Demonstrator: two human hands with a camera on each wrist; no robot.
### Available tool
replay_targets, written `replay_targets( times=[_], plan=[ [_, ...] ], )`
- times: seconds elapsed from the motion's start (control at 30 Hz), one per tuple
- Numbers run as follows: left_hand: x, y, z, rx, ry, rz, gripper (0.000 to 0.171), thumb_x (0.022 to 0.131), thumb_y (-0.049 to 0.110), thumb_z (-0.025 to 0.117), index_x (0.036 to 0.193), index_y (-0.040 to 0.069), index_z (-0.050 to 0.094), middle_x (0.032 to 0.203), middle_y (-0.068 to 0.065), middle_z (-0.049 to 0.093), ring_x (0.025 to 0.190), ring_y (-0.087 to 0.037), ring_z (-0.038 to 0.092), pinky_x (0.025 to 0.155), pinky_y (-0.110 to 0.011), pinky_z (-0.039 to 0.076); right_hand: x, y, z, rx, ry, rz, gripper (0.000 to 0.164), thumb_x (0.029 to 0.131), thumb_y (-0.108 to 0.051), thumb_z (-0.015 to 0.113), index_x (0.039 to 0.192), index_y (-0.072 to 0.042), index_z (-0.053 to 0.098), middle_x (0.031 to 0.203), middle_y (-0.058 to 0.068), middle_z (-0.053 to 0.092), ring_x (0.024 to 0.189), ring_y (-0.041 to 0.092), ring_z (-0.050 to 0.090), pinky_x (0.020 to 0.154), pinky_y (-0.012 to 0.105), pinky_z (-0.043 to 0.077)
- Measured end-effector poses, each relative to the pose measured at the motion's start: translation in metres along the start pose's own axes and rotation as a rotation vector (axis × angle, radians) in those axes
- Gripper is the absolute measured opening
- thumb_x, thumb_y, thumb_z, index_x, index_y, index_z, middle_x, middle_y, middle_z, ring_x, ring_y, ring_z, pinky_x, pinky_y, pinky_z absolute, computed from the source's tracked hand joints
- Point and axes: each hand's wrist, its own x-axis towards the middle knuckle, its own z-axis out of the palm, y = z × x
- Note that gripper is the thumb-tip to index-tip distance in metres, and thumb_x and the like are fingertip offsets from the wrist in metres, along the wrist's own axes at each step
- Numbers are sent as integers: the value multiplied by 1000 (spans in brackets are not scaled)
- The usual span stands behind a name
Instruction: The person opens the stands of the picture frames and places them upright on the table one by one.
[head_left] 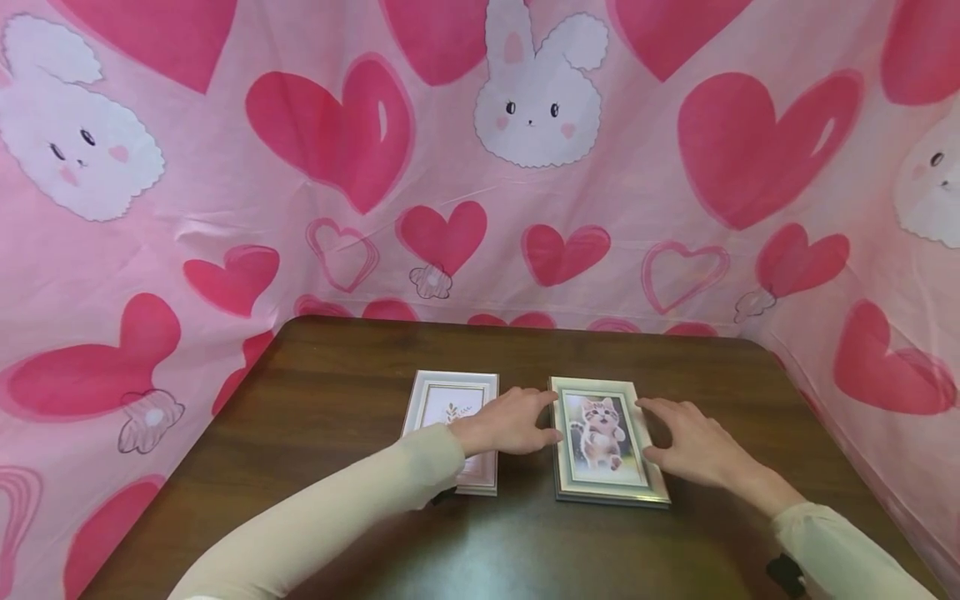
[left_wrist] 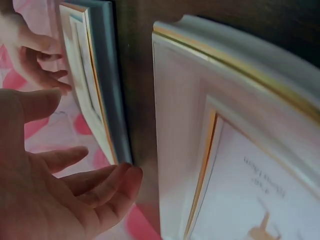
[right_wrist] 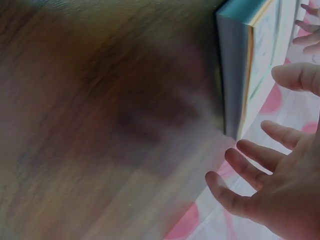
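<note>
My left hand (head_left: 517,423) and right hand (head_left: 693,442), two in all, both unclenched and gripping nothing, flank one kitten frame (head_left: 600,437) on one brown table (head_left: 337,375), with one white frame (head_left: 454,400) to its left, partly hidden by my left sleeve (head_left: 330,512). Left wrist view: two frames, the kitten frame pale-faced, blue-grey-sided, gold-lined. Right wrist view: one kitten frame, my fingers spread near it, contact impossible to tell.

White picture frame (head_left: 454,398): partly hidden by left sleeve (head_left: 337,508); lettering (left_wrist: 265,177) illegible. Right sleeve (head_left: 840,546): cropped below. Rightmost rabbit (head_left: 933,187): cropped at right.
</note>
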Motion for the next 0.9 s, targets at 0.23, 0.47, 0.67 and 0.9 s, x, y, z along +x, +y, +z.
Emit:
replay_targets(
  times=[0.23,0.47,0.67,0.9],
  plan=[
    [6,-1,5,44,-27,-25,70,97,50,69,156,16,51,160,-12,47,148,-35,36,115,-54,38,1,5,4,43,-15,-15,71,82,-30,85,142,-3,59,142,23,60,128,49,52,95,73,46],
    [9,-2,11,2,-48,-14,69,94,48,76,152,17,55,153,-6,54,141,-31,39,112,-51,39,-1,10,7,27,-29,-34,76,76,-31,89,142,-5,59,137,21,63,126,50,53,90,76,46],
    [10,-2,13,3,-70,0,67,91,47,78,149,21,58,156,-6,51,137,-28,38,110,-46,38,0,14,9,48,-53,-48,78,73,-30,90,142,-7,59,136,21,64,127,52,50,91,79,43],
    [11,-3,17,-22,-81,14,64,92,47,77,148,22,58,155,-4,53,135,-29,38,107,-46,37,3,21,8,102,-96,-35,78,72,-34,90,139,-11,57,136,24,63,131,56,44,93,80,41]
  ],
)
